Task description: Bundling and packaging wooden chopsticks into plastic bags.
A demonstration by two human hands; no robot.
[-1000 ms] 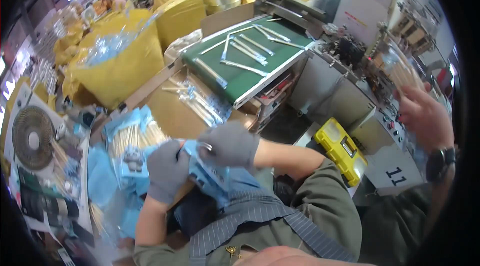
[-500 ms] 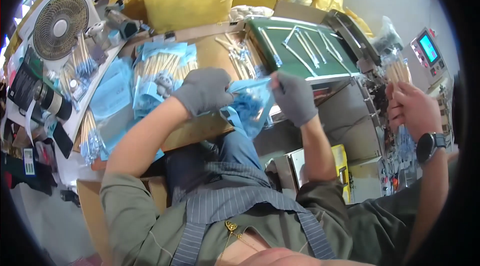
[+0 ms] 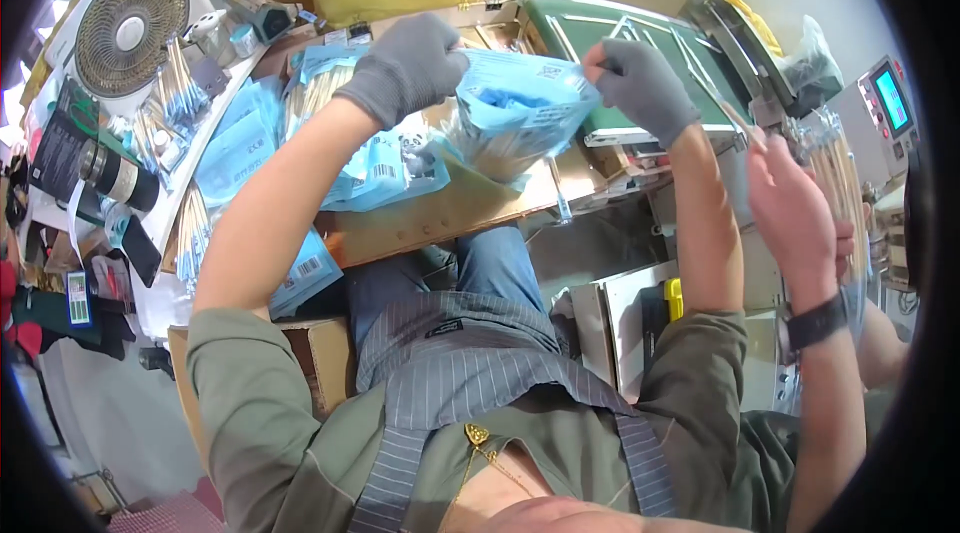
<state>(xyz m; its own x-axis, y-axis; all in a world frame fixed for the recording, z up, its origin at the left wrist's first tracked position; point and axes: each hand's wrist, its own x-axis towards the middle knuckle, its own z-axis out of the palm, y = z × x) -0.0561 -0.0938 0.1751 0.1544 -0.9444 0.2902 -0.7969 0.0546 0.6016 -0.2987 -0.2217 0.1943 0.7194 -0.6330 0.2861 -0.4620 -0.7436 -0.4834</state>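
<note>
My left hand (image 3: pixel 412 70), in a grey fingertip-less glove, is closed on the upper left corner of a pale blue plastic bag (image 3: pixel 528 113). My gloved right hand (image 3: pixel 645 91) pinches its upper right corner. The bag hangs between them above the table, its top edge spread wide. Thin wooden sticks show through its lower part. Under it, a single wrapped stick (image 3: pixel 560 195) juts past the table edge. To the left, by my left forearm, lie filled bags of sticks (image 3: pixel 322 93) and flat blue bags (image 3: pixel 392 168).
A green conveyor belt (image 3: pixel 570 23) carrying wrapped sticks stands beyond my right hand. At right, a co-worker's hand (image 3: pixel 790 193) holds a stick, beside bundled wrapped sticks (image 3: pixel 838 168). A fan (image 3: pixel 130 33), a black flask (image 3: pixel 118 178) and a phone (image 3: pixel 141 251) occupy the left side.
Both my hands have risen and moved farther from me with the bag. The bag, crumpled before, is now stretched out between them. The co-worker's hand has shifted and now holds a stick.
</note>
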